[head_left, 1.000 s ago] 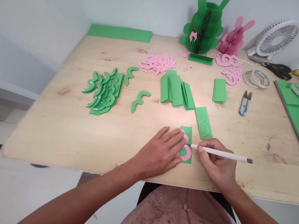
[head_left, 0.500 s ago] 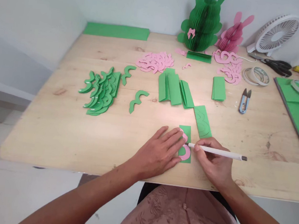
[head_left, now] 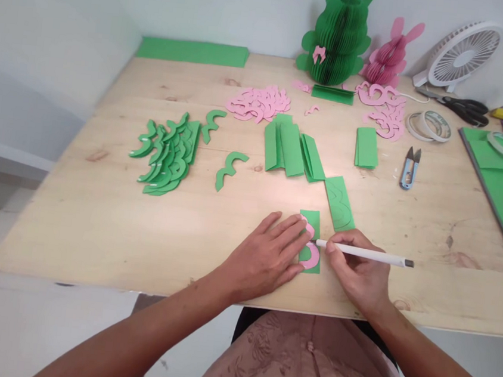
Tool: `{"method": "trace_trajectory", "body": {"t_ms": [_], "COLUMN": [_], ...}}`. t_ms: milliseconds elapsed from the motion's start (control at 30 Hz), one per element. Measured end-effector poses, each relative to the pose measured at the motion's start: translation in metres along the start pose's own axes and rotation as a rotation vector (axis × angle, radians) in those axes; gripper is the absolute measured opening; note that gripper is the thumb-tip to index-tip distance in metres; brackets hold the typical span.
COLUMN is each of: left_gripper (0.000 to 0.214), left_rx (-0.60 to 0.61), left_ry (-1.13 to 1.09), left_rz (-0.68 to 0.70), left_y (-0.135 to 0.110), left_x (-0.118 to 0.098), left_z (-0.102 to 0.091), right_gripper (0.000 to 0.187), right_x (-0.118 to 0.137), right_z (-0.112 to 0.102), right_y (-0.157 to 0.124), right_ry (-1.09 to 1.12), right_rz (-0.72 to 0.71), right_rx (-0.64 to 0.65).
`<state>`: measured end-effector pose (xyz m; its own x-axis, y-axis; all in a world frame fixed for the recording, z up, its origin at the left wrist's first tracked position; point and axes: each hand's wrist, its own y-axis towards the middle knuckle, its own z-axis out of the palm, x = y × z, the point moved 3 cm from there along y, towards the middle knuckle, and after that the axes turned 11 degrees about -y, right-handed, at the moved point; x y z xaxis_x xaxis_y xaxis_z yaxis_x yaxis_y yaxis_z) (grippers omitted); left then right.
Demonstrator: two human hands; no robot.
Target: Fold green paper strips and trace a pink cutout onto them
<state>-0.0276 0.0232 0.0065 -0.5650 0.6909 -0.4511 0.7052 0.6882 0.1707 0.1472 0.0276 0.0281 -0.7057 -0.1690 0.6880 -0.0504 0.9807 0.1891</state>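
Observation:
My right hand (head_left: 359,272) grips a white pen (head_left: 368,254), its tip touching the inner notch of a curved pink paper cutout (head_left: 312,258). That cutout lies on a small green paper rectangle (head_left: 313,220). My left hand (head_left: 266,256) rests flat with fingers stretched out, pressing the cutout and paper to the table and covering their left side. Just beyond the pen lies another green paper piece (head_left: 338,203) with curved outlines drawn on it. Folded green papers (head_left: 290,149) stand behind, touching or close to that piece's corner.
Green curved cutouts (head_left: 171,156) are piled at left, pink cutouts (head_left: 260,102) at the back. Blue thread snips (head_left: 410,169), tape rolls (head_left: 435,126), black scissors (head_left: 460,108) and a white fan (head_left: 463,55) are at right. A green honeycomb paper figure (head_left: 339,39) stands by the wall.
The view has shifted very slightly. Both hands, the pen and the papers stay in nearly the same places.

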Motion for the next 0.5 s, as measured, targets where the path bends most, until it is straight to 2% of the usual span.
{"method": "trace_trajectory", "body": {"t_ms": [500], "left_gripper": [0.046], "left_rx": [0.005], "left_ry": [0.005], "left_rz": [-0.005], "left_y": [0.0001], "left_x": [-0.0001], "left_z": [0.0001], "right_gripper": [0.01], "right_x": [-0.0006], "right_z": [0.0006], "right_y": [-0.0001], "right_ry": [0.029], "right_rz": [0.004], "right_rx": [0.016]}}
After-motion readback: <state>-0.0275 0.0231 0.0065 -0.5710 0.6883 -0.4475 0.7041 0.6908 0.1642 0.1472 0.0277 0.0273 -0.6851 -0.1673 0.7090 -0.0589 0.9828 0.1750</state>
